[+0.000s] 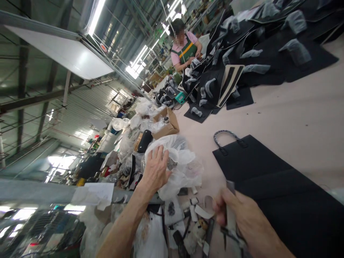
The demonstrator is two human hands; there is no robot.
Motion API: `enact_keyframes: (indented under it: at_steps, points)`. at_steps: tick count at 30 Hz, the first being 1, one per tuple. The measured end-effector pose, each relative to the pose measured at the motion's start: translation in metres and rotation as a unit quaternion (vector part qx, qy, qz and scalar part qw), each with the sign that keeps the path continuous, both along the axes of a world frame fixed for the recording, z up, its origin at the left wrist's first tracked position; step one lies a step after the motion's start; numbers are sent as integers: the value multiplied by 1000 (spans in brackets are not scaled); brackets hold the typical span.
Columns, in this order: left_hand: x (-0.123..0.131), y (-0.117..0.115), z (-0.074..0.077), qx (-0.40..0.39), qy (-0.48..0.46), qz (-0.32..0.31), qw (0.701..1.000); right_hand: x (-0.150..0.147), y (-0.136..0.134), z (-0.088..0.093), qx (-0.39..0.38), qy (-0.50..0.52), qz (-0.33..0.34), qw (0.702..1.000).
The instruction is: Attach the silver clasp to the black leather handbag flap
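Note:
My left hand [157, 170] reaches onto a clear plastic bag [185, 165]. Its fingers are stretched out over the bag, and something dark shows through the plastic beside the thumb. Lower right, my right hand [236, 211] is closed around a grey, flat-ended tool [230, 186]; the hand is blurred, and the tool's kind cannot be made out. Just beyond that hand lies a black bag panel [266, 168] with a looped handle [227, 133] at its far edge. The handle looks wrapped in plastic film.
Small tools and scraps [193, 211] lie between my hands. An open cardboard box [168, 125] and a black case [145, 141] stand past the plastic bag. Black panels with wrapped handles [212, 86] are heaped across the table [292, 118]. A person [185, 46] works at the far end.

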State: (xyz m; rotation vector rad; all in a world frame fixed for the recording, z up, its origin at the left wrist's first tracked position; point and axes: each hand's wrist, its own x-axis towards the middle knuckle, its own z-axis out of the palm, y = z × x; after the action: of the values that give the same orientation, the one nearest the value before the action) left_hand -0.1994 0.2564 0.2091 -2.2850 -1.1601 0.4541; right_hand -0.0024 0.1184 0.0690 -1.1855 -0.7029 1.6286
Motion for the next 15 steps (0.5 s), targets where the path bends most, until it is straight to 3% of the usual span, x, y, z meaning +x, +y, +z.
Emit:
enact_keyframes:
  at_steps: [3,5,7,9,12,15]
  points:
    - [-4,-7,9,-1,10,-2,1000,-3,71,41,122,-72,23,990]
    - [-6,-9,9,-8,17,-1,1000,-15,117,53,191,-220,59,955]
    - [-7,-10,4,-20,23,0,1000,-32,152,53,206,-376,109,897]
    - [-9,-10,-3,-38,25,6,999,-46,175,48,200,-432,140,868]
    - [-16,-7,-10,-61,33,32,997,-53,194,42,188,-437,152,866]
    - [-25,-1,-7,-48,54,79,994,-37,209,50,190,-418,122,880]
